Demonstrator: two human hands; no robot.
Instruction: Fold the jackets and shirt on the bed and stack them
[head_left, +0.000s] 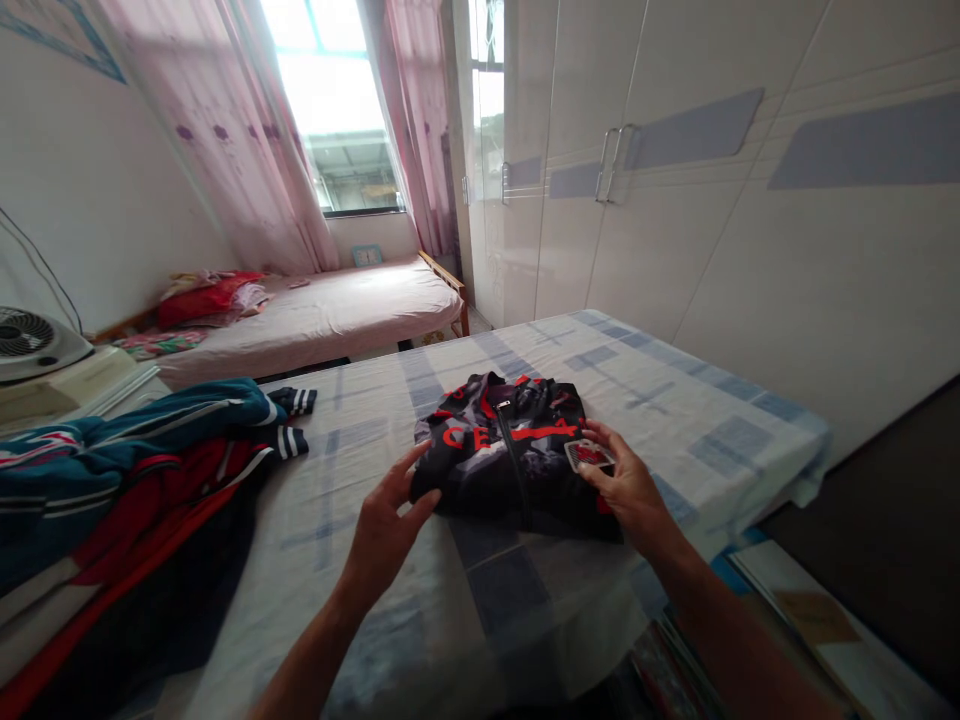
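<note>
A folded black and grey jacket (pixel 487 465) with red lettering and a front zip lies on the cloth-covered table. My left hand (pixel 390 515) is curved around its left edge, with the thumb apart from the fingers at the near corner. On the other side, my right hand (pixel 626 485) grips the right edge, its thumb pressed on top beside a white and red patch (pixel 591 456). Whether this patch is sewn on or loose, I cannot tell. Some fingertips are hidden by the fabric.
Blue, red and dark jackets (pixel 127 470) are heaped at the left of the checked tablecloth (pixel 360 420). Behind stand a bed (pixel 360 305) and a white wardrobe (pixel 585 230). A fan (pixel 34 340) is at far left. Books or papers (pixel 795 600) lie low at right.
</note>
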